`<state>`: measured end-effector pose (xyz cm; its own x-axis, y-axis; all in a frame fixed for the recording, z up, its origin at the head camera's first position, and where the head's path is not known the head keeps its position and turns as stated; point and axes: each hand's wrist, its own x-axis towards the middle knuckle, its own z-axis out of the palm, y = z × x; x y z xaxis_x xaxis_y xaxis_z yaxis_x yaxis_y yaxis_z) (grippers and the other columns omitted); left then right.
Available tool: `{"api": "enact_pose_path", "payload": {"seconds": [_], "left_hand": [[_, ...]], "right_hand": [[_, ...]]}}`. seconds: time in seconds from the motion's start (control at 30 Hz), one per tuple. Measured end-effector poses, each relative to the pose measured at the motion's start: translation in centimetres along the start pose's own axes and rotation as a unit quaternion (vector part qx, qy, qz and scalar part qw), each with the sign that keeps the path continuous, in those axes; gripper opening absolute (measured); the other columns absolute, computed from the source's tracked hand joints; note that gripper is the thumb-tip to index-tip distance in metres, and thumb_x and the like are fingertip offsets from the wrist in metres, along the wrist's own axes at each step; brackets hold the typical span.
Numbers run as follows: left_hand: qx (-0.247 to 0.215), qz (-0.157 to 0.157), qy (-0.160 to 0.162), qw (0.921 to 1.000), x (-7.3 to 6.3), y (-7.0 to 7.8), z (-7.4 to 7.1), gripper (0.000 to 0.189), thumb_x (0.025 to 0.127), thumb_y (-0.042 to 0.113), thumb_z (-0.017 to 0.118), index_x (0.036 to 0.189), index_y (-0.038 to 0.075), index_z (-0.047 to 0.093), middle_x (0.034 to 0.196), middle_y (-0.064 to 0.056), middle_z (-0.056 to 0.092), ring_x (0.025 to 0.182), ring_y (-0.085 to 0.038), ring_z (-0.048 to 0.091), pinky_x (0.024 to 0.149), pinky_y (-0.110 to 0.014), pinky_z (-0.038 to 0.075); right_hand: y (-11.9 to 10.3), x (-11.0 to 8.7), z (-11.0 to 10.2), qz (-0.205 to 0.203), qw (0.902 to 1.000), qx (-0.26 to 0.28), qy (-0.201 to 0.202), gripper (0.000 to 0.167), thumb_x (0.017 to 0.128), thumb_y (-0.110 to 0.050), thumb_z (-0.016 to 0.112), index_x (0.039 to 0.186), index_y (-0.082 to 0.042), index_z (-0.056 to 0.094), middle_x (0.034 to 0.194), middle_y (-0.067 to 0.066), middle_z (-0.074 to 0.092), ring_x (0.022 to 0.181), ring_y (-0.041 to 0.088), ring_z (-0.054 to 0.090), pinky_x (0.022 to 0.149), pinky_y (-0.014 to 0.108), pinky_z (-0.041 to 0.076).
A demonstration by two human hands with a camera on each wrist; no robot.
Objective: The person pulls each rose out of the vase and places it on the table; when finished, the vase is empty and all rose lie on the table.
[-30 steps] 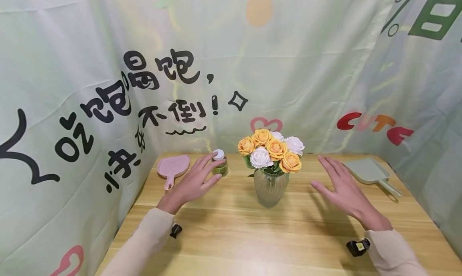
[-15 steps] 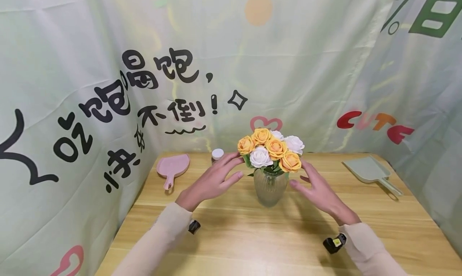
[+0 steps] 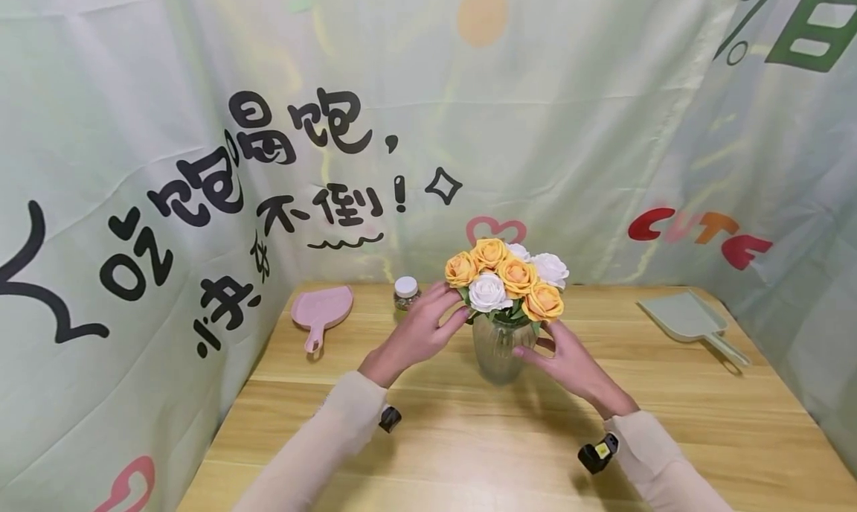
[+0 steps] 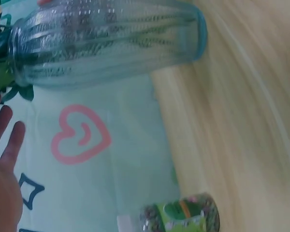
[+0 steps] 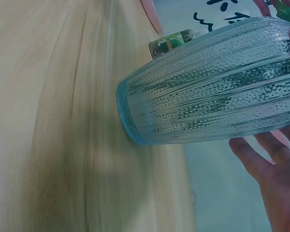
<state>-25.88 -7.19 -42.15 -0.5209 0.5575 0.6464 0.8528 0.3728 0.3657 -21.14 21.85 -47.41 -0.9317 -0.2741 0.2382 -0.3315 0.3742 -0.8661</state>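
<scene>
A ribbed clear glass vase (image 3: 501,356) stands upright on the wooden table, holding a bouquet of yellow and white roses (image 3: 515,277). My right hand (image 3: 569,359) is at the vase's right side, thumb in front and the other fingers curving behind the glass; the right wrist view shows fingertips (image 5: 239,145) along the vase's edge. At the bouquet's left side, my left hand (image 3: 425,330) reaches up to the leaves below a yellow rose. Its visible fingers (image 4: 14,140) are fairly straight in the left wrist view; whether they touch the leaves is unclear.
A white-lidded jar (image 3: 405,292) with a green label stands behind my left hand. To the left lies a pink dustpan-shaped scoop (image 3: 321,309), to the right a pale green one (image 3: 683,317). Printed curtains (image 3: 569,125) border the table's back and sides.
Both hands have come inward from either side to the vase and flowers. The right fingers have closed around the glass. The vase, jar and scoops stay where they were.
</scene>
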Motion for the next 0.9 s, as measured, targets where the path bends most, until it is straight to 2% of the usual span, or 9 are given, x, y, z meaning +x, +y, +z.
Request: {"api": "enact_pose_path", "payload": {"seconds": [0.1,0.23,0.37,0.5,0.6,0.77,0.9], "left_hand": [[-0.004,0.015,0.043,0.9990,0.3,0.2,0.7,0.026,0.105,0.003,0.068,0.130,-0.001,0.074,0.140,-0.019,0.073,0.136,-0.033,0.066,0.122,-0.043,0.053],[-0.027,0.027,0.097,0.9945,0.6,0.2,1.1,0.027,0.099,-0.002,0.072,0.126,-0.006,0.074,0.136,-0.023,0.074,0.133,-0.038,0.068,0.121,-0.045,0.054],[-0.061,0.043,0.148,0.9862,1.3,0.4,0.7,0.029,0.096,0.000,0.071,0.124,-0.008,0.074,0.130,-0.025,0.075,0.129,-0.039,0.070,0.119,-0.045,0.056],[-0.087,0.048,0.178,0.9789,2.2,0.9,-0.3,0.032,0.099,0.005,0.067,0.129,-0.005,0.073,0.129,-0.021,0.076,0.130,-0.037,0.068,0.117,-0.043,0.057],[-0.103,0.038,0.197,0.9742,3.0,1.1,-0.9,0.031,0.100,0.004,0.067,0.129,-0.004,0.073,0.128,-0.020,0.075,0.125,-0.035,0.070,0.110,-0.040,0.061],[-0.138,0.007,0.238,0.9613,4.0,1.7,-1.6,0.028,0.096,-0.005,0.074,0.123,-0.010,0.071,0.122,-0.027,0.072,0.104,-0.038,0.074,0.094,-0.034,0.067],[-0.165,-0.023,0.261,0.9508,4.8,2.5,-2.0,0.032,0.095,-0.008,0.076,0.126,-0.012,0.067,0.123,-0.029,0.068,0.106,-0.041,0.072,0.090,-0.029,0.068]], "right_hand": [[0.0,0.0,0.1,0.003,1.0000,0.005,0.003,0.094,0.101,-0.019,0.081,0.175,-0.015,0.022,0.178,0.019,0.028,0.161,0.052,0.030,0.123,0.068,0.044],[0.0,0.0,0.1,0.005,0.9999,0.009,0.002,0.093,0.101,-0.019,0.081,0.175,-0.013,0.023,0.178,0.020,0.029,0.161,0.052,0.030,0.123,0.068,0.043],[0.1,0.0,0.0,0.009,0.9999,0.010,0.004,0.092,0.101,-0.017,0.080,0.174,-0.009,0.024,0.177,0.021,0.030,0.161,0.051,0.030,0.123,0.069,0.042],[0.2,0.0,-0.1,0.011,0.9998,0.014,0.007,0.092,0.100,-0.016,0.081,0.173,-0.009,0.025,0.177,0.021,0.030,0.162,0.051,0.030,0.124,0.068,0.042],[0.2,0.0,-0.2,0.013,0.9998,0.016,0.006,0.092,0.101,-0.017,0.081,0.173,-0.010,0.025,0.178,0.019,0.030,0.162,0.050,0.029,0.125,0.068,0.041],[0.3,-0.1,-0.2,0.015,0.9998,0.015,0.005,0.090,0.100,-0.018,0.082,0.172,-0.009,0.029,0.176,0.020,0.033,0.161,0.050,0.031,0.124,0.068,0.042],[0.5,0.0,-0.1,0.013,0.9997,0.018,0.005,0.089,0.100,-0.018,0.082,0.172,-0.009,0.029,0.176,0.020,0.033,0.161,0.048,0.031,0.125,0.069,0.042]]}}
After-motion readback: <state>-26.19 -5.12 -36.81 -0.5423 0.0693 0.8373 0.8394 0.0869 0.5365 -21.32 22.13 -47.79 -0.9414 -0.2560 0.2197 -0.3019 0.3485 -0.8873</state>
